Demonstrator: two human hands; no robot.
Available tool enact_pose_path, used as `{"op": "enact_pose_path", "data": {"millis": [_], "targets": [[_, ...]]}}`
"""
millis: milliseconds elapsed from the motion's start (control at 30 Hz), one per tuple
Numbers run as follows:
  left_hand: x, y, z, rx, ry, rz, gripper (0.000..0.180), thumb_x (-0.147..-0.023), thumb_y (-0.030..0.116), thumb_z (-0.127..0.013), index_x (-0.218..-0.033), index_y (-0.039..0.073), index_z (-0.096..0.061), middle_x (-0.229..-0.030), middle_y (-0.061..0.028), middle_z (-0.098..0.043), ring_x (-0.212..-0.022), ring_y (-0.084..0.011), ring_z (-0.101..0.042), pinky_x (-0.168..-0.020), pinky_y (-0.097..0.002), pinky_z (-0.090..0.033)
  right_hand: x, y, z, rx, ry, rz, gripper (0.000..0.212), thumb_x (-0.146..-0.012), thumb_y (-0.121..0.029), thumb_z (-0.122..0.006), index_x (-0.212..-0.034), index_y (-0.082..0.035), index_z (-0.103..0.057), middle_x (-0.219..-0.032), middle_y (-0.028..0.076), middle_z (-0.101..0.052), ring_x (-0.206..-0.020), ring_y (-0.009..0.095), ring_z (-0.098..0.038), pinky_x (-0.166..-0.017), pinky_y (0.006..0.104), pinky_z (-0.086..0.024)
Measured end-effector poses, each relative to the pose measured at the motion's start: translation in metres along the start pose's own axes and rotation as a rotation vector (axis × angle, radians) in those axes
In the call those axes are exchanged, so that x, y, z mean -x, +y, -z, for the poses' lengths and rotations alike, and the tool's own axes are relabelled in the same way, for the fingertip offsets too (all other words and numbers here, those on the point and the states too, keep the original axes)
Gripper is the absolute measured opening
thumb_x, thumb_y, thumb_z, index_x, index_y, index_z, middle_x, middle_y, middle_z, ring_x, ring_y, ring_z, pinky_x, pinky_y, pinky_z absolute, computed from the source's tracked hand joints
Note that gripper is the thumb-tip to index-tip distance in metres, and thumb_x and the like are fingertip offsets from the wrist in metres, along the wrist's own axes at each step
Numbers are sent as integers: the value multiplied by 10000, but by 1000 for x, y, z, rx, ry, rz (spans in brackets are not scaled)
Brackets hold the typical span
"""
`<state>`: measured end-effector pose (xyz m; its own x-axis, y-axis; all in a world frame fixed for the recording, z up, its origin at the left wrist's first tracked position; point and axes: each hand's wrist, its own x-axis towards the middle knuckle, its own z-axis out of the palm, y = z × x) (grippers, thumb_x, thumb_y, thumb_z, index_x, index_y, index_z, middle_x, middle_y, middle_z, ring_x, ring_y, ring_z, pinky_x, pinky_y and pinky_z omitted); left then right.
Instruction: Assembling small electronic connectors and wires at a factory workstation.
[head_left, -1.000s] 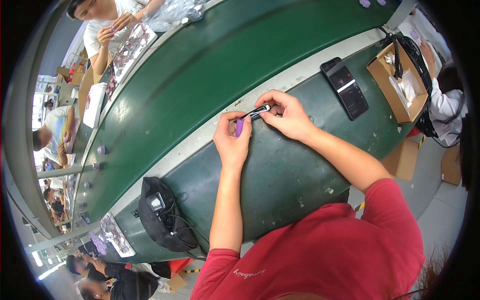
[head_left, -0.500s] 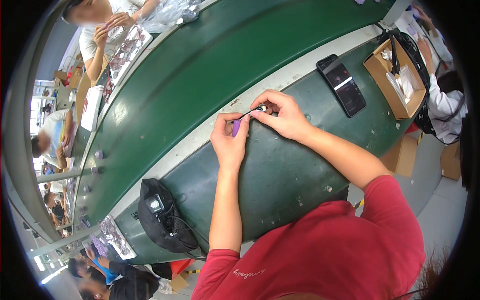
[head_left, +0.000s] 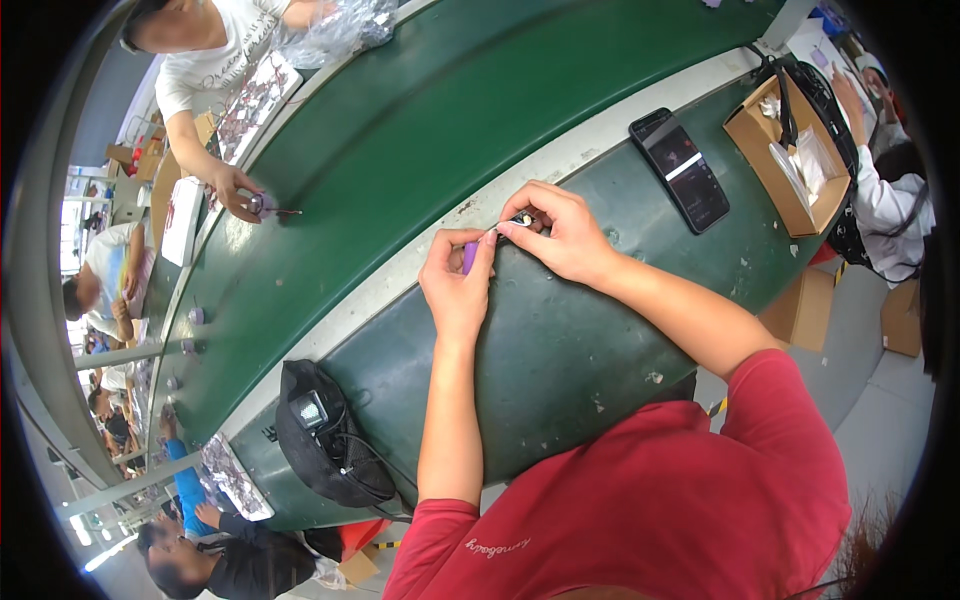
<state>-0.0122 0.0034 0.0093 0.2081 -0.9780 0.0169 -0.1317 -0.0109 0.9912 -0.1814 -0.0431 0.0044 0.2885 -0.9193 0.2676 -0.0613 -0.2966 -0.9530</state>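
Note:
Over the bench edge, my left hand is closed in a pinch around a small purple piece; most of it is covered by the fingers. Close beside it, my right hand grips a small black part with a pale end between thumb and fingers. The fingertips of both hands nearly meet. Whether the black part joins the purple piece is too small to tell.
A phone and an open cardboard box with white packets lie to the right. At left sits a black bag with a small device. Beyond runs a green conveyor belt bearing small purple parts; co-workers line its far side.
My hands hold nearly the same place, and the dark strip between them shows less. Across the belt, a co-worker's hand has reached down to the belt with a purple part trailing a wire.

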Motion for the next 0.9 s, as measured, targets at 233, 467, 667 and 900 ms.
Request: {"op": "enact_pose_path", "data": {"millis": [233, 467, 667, 900], "targets": [[-1, -2, 0, -44, 19, 8, 168, -908, 71, -766, -976, 16, -622, -685, 0, -643, -595, -37, -546, -552, -209, -406, -2, 1, -1, -89, -7, -20, 128, -894, -31, -699, -1010, -5, -652, -947, 56, -625, -767, 116, -617, -661, 257, -510], [-1, -2, 0, -53, 34, 2, 170, -910, 80, -763, -987, 15, -627, -666, 4, -632, -591, -31, -527, -552, -205, -390, -2, 4, -2, -77, 4, -35, 128, -905, -29, -689, -1023, 1, -649, -952, 63, -627, -793, 120, -628, -678, 261, -520], [-1, -2, -2, -84, 39, -8, 166, -914, 95, -762, -981, 17, -632, -646, 15, -621, -583, -22, -510, -546, -204, -381, -2, 2, -1, -63, 21, -43, 105, -908, -51, -704, -994, -3, -665, -919, 59, -634, -755, 108, -605, -656, 255, -499], [-1, -2, -1, -83, 54, 5, 165, -906, 100, -773, -963, 24, -638, -621, 39, -594, -574, -4, -460, -540, -194, -342, -1, -3, -1, -61, -5, -46, 113, -918, -30, -703, -1026, 3, -697, -967, 37, -651, -815, 66, -571, -654, 219, -481]]}}
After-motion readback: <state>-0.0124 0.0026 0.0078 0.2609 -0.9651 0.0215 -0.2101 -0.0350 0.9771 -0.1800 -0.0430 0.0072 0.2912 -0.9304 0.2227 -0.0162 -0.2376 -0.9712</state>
